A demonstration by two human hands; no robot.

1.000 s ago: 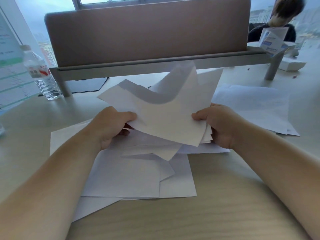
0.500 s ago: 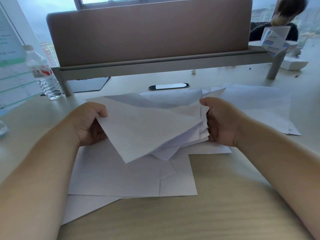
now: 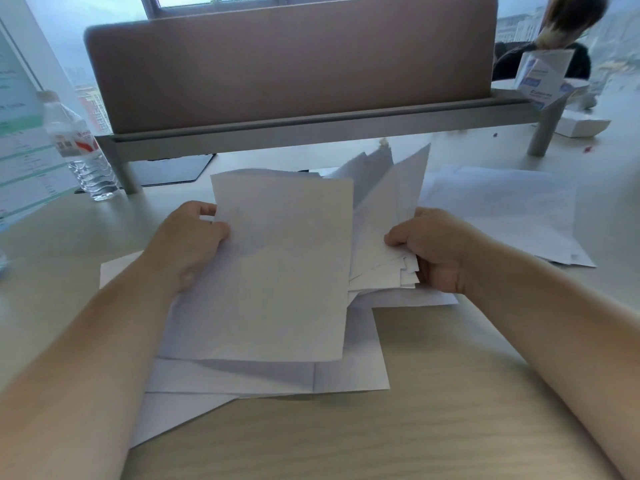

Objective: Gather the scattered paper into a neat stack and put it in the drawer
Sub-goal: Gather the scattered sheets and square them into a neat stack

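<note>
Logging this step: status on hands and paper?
Left hand and right hand both grip the fanned paper bundle. Not squared. Loose sheets on desk, more at right. No drawer in view.

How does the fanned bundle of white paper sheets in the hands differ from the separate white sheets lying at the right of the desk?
The fanned bundle of white paper sheets is raised off the desk; the white sheets at the right lie flat on it.
The left hand and right hand grip the bundle; nothing touches the right sheets.
The bundle's edges splay at odd angles; the right sheets overlap roughly squared.
Both are plain white paper.
</note>
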